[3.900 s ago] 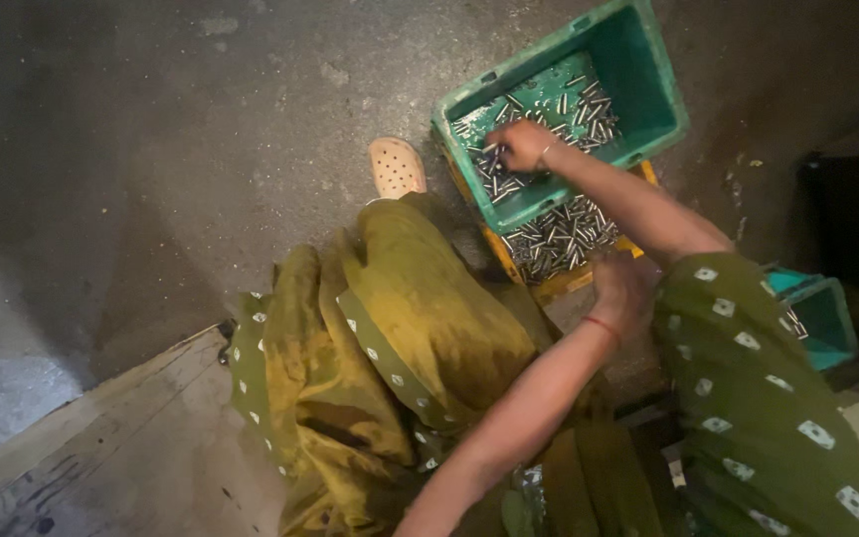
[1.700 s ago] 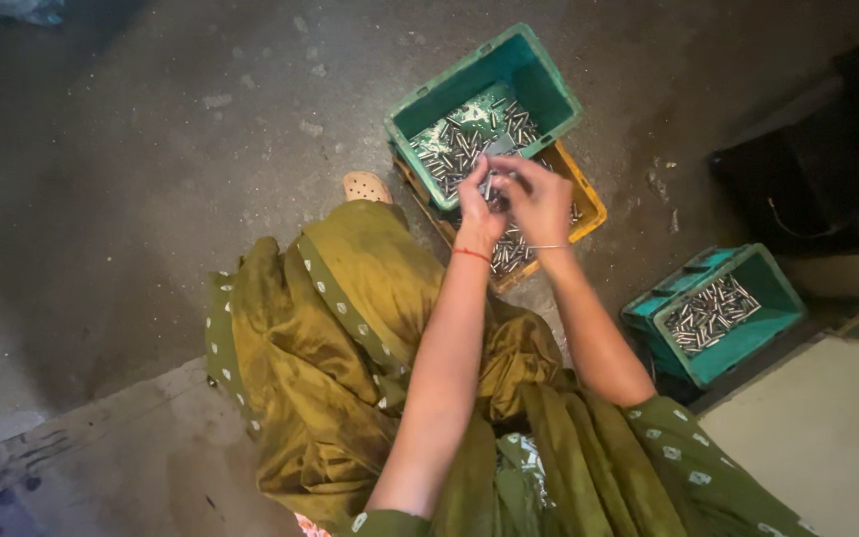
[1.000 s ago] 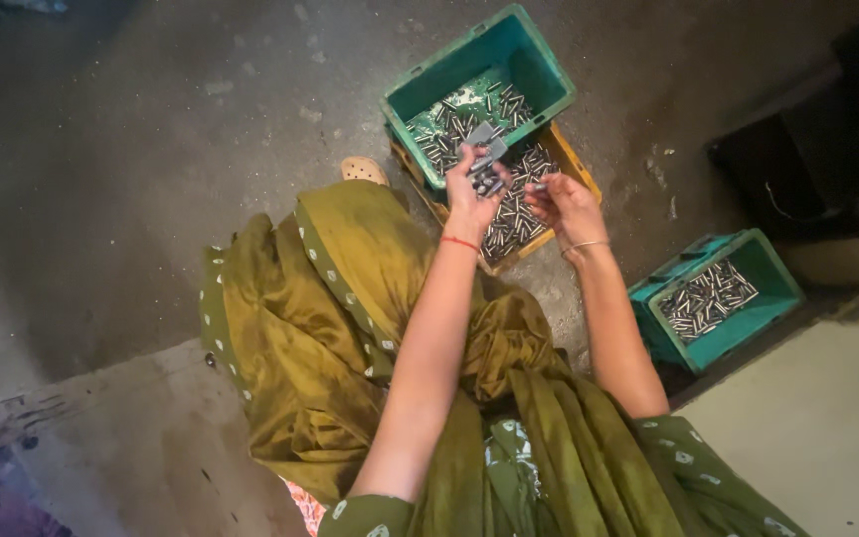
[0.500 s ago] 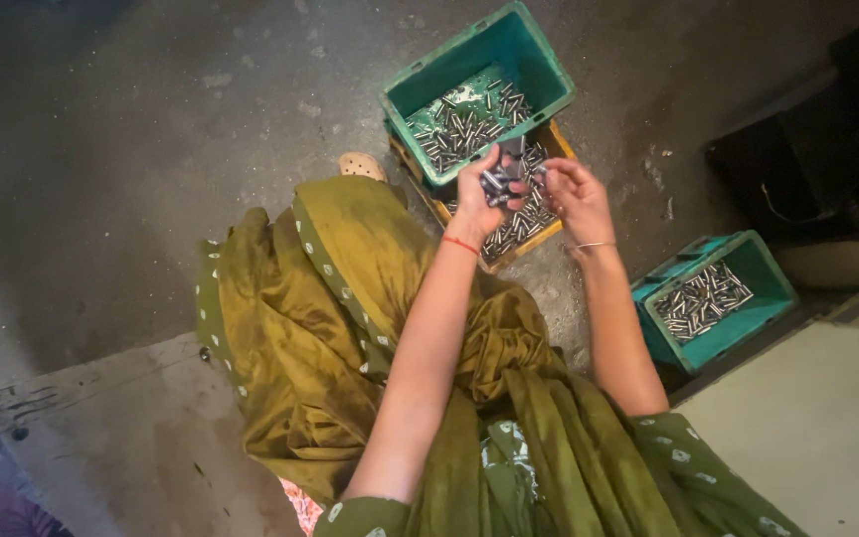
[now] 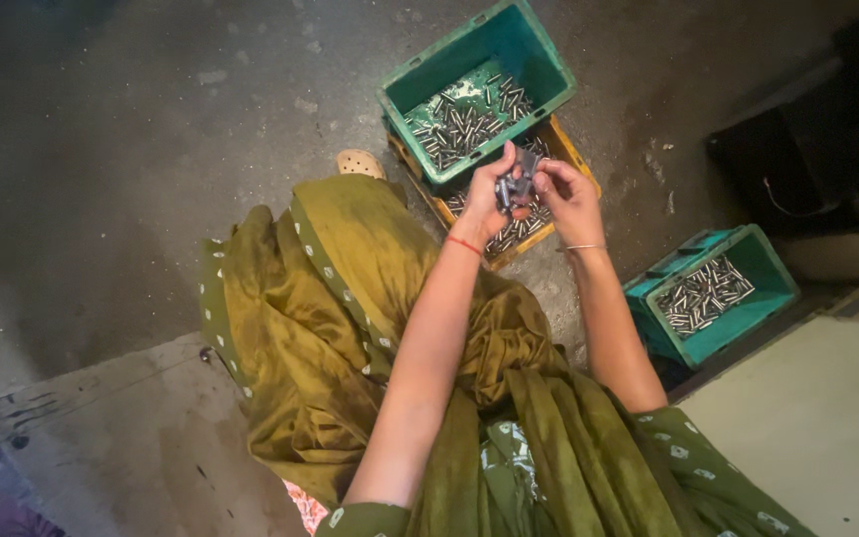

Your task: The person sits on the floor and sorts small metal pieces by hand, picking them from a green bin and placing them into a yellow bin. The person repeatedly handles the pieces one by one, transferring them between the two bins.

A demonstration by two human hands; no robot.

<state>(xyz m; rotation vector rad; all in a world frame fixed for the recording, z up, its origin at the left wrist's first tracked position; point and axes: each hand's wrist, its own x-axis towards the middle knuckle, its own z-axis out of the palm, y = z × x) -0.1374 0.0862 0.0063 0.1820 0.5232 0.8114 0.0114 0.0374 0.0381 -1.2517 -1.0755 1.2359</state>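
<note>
1. Seated on a bare concrete floor, I work with my olive cloth spread over my lap and knees, three crates within arm's reach.
2. The large green crate stands straight ahead, its bottom scattered with small metal pins; it rests partly on top of a yellow crate that holds more of the same.
3. A second green crate sits well apart at my right, also part filled with pins.
4. My left hand, red thread at the wrist, is curled shut around a small bunch of grey metal pieces, held above the near edge of the yellow crate.
5. My right hand, bangle at the wrist, meets it: thumb and forefinger pinched onto the top of that same bunch, other fingers loosely bent.
6. To do this well, I judge, the left grip should stay firm and low over the crates, so any dropped piece falls into them rather than onto the cloth.
7. The right fingertips should take one piece at a time; how many the bunch holds I cannot tell.
</note>
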